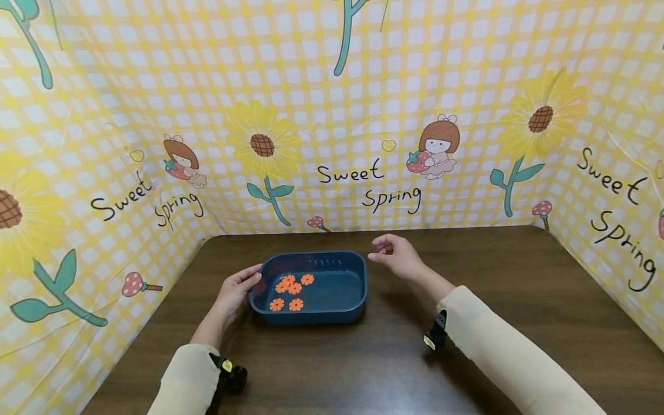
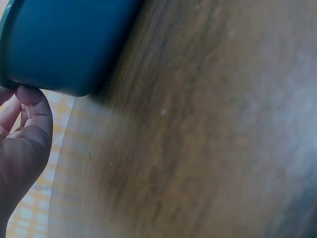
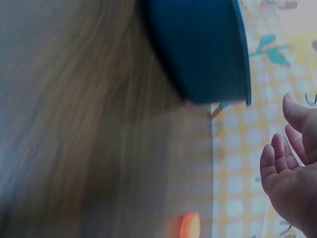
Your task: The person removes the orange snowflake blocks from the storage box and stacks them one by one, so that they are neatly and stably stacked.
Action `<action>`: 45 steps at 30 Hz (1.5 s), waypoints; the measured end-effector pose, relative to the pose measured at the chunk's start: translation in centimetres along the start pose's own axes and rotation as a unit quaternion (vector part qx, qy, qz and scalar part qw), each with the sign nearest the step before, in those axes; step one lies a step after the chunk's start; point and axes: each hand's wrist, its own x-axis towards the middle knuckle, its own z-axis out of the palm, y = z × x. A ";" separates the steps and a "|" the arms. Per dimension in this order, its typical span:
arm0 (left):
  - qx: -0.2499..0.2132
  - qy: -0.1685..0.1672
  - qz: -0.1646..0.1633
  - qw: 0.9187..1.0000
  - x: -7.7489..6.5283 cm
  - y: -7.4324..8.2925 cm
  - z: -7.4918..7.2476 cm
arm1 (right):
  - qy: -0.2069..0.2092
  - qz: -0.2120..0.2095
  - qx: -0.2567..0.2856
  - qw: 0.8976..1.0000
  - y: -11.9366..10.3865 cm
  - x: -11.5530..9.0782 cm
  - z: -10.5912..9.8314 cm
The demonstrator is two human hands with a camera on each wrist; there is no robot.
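- Head view: the blue tray [image 1: 316,318] sits on the brown table [image 1: 321,369], six orange slices [image 1: 296,304] already inside; the left hand [image 1: 234,295] grips its left end, while the right hand [image 1: 402,257] is apart from the right end, fingers loosely bent and holding nothing
- Left wrist view: thumb and fingers meet the tray's end
- Right wrist view: empty palm — and one blurred orange piece [image 3: 190,225] outside the tray, so the work looks partly done, at least that piece left
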 end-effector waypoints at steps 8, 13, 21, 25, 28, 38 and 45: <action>0.011 0.002 0.002 1.000 0.2 -0.2 -0.1 | -0.022 -0.017 0.026 0.999 -2.8 1.0 3.1; 0.009 0.001 0.004 1.000 0.3 -0.2 0.0 | -0.037 -0.023 0.038 0.998 -4.0 1.5 5.0; 0.003 0.009 -0.001 1.000 0.3 -0.2 0.1 | -0.071 -0.030 0.036 0.996 -4.7 2.5 8.2; -0.001 0.007 0.000 1.000 0.4 -0.2 0.0 | -0.087 -0.021 0.051 0.995 -5.0 2.9 9.6; -0.005 0.009 0.000 1.000 0.3 -0.2 0.0 | -0.100 -0.013 0.058 0.993 -5.2 3.1 10.5; -0.009 0.012 0.003 1.000 0.2 -0.2 0.1 | -0.139 0.020 -0.002 0.990 -4.9 3.8 12.9; -0.011 0.011 0.004 1.000 0.1 -0.3 0.1 | -0.156 0.024 -0.020 0.987 -4.7 4.1 13.6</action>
